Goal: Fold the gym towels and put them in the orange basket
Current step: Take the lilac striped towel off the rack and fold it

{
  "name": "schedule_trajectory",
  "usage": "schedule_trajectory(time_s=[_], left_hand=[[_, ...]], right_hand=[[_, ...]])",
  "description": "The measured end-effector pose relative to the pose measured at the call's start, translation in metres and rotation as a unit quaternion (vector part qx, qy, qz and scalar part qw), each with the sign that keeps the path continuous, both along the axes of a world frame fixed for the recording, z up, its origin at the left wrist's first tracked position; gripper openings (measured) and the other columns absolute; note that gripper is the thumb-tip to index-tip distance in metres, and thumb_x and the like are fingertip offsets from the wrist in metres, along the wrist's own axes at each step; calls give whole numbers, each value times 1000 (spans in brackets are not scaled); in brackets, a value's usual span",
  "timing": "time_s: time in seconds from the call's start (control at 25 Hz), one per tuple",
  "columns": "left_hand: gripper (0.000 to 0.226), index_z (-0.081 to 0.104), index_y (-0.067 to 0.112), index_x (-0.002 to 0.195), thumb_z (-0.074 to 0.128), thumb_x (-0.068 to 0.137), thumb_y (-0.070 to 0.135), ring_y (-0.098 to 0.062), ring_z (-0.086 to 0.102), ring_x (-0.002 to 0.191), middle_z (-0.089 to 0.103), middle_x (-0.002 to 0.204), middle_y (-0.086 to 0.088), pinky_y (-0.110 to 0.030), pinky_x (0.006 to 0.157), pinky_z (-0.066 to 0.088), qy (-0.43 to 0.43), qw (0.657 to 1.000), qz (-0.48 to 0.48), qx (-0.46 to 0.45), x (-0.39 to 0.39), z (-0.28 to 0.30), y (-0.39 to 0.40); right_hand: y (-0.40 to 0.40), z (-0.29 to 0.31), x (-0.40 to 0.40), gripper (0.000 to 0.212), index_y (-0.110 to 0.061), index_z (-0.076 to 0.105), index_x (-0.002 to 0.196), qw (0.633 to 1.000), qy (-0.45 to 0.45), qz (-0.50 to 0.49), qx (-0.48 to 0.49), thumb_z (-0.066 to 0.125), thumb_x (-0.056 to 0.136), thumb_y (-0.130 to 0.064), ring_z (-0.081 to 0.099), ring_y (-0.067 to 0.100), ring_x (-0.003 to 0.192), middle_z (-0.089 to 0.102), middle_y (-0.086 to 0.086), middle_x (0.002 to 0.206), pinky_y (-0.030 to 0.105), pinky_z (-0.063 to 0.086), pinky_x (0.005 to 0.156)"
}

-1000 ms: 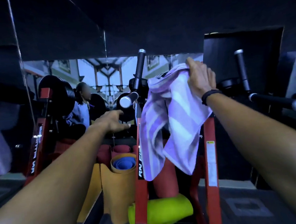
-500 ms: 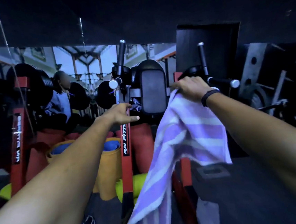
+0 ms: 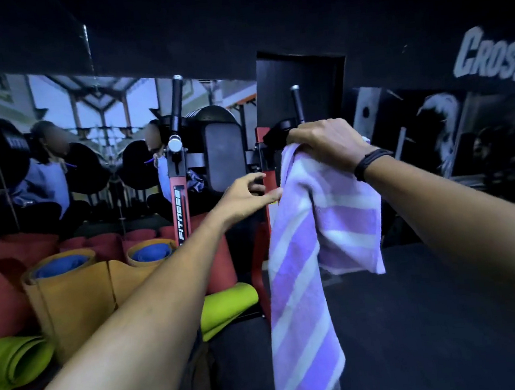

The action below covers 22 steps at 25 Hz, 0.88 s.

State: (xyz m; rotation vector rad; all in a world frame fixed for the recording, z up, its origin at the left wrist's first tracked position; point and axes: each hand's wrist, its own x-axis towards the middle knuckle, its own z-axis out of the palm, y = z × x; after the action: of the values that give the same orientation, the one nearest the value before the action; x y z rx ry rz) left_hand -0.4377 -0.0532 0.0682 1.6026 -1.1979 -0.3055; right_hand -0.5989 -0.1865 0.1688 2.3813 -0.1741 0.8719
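The person holds a purple and white striped towel (image 3: 301, 269) up in the air in front of a red gym machine (image 3: 179, 202). The right hand (image 3: 323, 144) has a tight grip on the top end of the towel, with the fingers curled around the bunched cloth. The rest of the towel hangs straight down, long and loose, not folded yet. The left hand (image 3: 246, 192) reaches toward the towel's side edge with its fingers spread and holding nothing; the fingertips look just beside the cloth, maybe touching it. Rolled mats (image 3: 67, 294) in orange, red and green stand and lie by the mirror (image 3: 102, 131) behind. I cannot see an orange basket anywhere from here. I think this is the very start of the folding step. Next, the left hand needs to pinch a top corner or edge, so both hands can pull the towel out flat and bring its ends together. Then the basket must be found.
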Motion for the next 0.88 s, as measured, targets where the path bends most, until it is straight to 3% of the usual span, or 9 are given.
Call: schedule_trajectory(time_s=[0.08, 0.2, 0.28, 0.36, 0.48, 0.56, 0.68, 0.8, 0.88], left_hand=[[52, 61, 18, 121, 78, 75, 36, -3, 60, 88, 67, 105, -1, -16, 77, 46, 18, 997, -69, -10, -30, 10, -4], [14, 68, 13, 97, 70, 83, 15, -6, 58, 74, 68, 85, 2, -19, 66, 44, 34, 990, -139, -8, -66, 17, -11], [18, 64, 11, 92, 65, 77, 20, -10, 52, 68, 61, 79, 0, -25, 61, 40, 46, 991, -125, -19, -80, 18, -19], [33, 59, 11, 90, 64, 70, 36, -12, 49, 71, 55, 80, -1, -30, 65, 38, 35, 994, -87, -48, -89, 19, -26], [52, 59, 2, 84, 74, 66, 48, -11, 46, 69, 51, 74, 0, -29, 62, 37, -25, 994, -81, -74, -93, 14, -32], [38, 63, 5, 76, 83, 69, 37, -9, 50, 63, 56, 68, 4, -25, 60, 40, -43, 992, -115, 1, -95, 10, -30], [16, 72, 10, 78, 79, 78, 25, -7, 62, 68, 68, 73, 5, -22, 68, 47, -11, 985, -144, 90, -97, 1, -28], [33, 73, 3, 93, 76, 76, 32, -17, 65, 85, 73, 96, -10, -29, 79, 47, 43, 978, -171, 114, -94, -8, -26], [23, 70, 8, 96, 70, 82, 26, -16, 68, 81, 73, 96, -10, -27, 75, 52, 131, 973, -176, 70, -96, -4, -22]], right_hand=[[7, 3, -19, 21, -15, 64, 99, 1000, 1, 16, -15, 48, 87, -21, 64, 36, 78, 67, 6, 91, 37, 43, 56], [9, 8, -43, 32, -14, 66, 95, 998, -10, 40, -38, 41, 83, -30, 65, 34, 69, 66, 7, 82, 32, 38, 51], [4, 14, -64, 34, -14, 65, 95, 999, -15, 23, -28, 41, 85, -36, 66, 34, 74, 67, 7, 83, 33, 39, 53], [-4, 19, -87, 50, -14, 65, 92, 1000, -14, -8, -6, 40, 84, -56, 66, 34, 78, 68, 7, 85, 35, 40, 56], [-9, 24, -114, 60, -14, 62, 77, 998, 19, -58, 5, 59, 70, -74, 64, 35, 77, 68, 8, 80, 32, 34, 56], [-8, 27, -123, 60, -15, 60, 72, 995, 37, -87, 11, 67, 63, -73, 62, 34, 75, 67, 7, 77, 30, 31, 56], [-7, 33, -130, 52, -21, 46, 59, 991, 5, -118, 57, 72, 66, -65, 59, 34, 74, 62, 6, 72, 31, 33, 58], [-14, 30, -132, 49, -20, 37, 55, 985, -49, -145, 74, 70, 74, -50, 59, 36, 73, 55, 4, 68, 33, 36, 59], [-22, 24, -127, 38, -17, 44, 59, 978, -100, -159, 92, 67, 77, -41, 60, 38, 77, 61, 7, 73, 34, 38, 60]])
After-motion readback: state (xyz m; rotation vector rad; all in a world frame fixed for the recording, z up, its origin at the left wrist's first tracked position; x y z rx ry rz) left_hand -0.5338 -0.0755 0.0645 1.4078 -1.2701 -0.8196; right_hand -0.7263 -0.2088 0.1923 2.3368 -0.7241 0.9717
